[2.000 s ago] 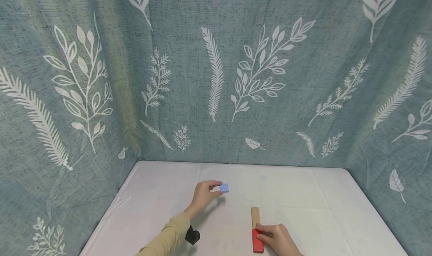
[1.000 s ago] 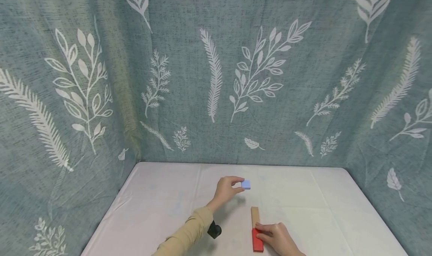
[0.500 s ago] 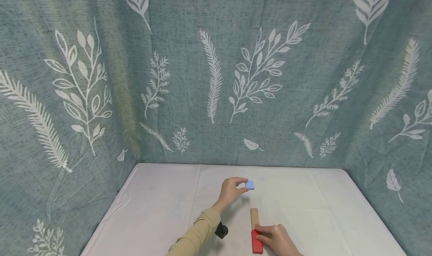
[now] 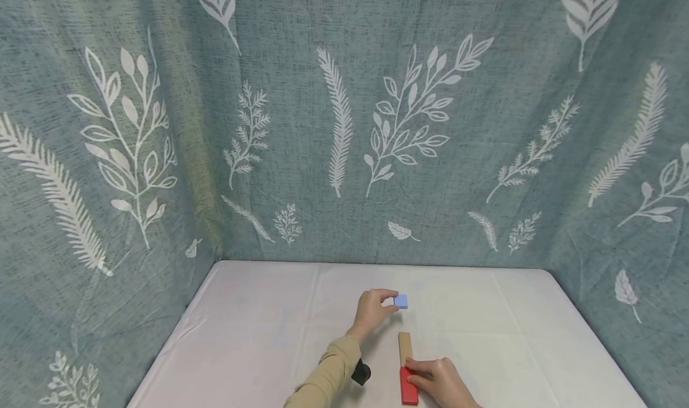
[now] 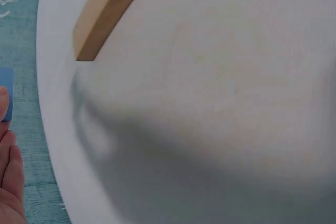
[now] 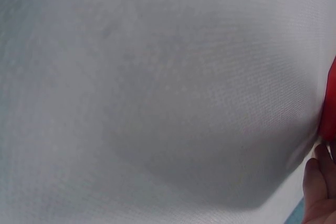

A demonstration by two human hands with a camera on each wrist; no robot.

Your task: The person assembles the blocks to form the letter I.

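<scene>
Between thumb and fingertips, my left hand pinches a small light-blue square block just beyond the far end of a wooden strip. In the left wrist view that blue block shows at the left edge with part of the hand. A plain wooden block and a red block lie end to end in a line on the table. My right hand grips the red one near the seam. Only a sliver of the red block and a few fingers enter the right wrist view.
A white cloth covers the table, with its back edge against a green leaf-patterned curtain. A black wrist camera hangs under the left sleeve, left of the blocks.
My left hand has carried the blue block rightward, until it stands in line with the wooden block; lately it has come slightly nearer and lower. The right hand and its blocks stay put.
</scene>
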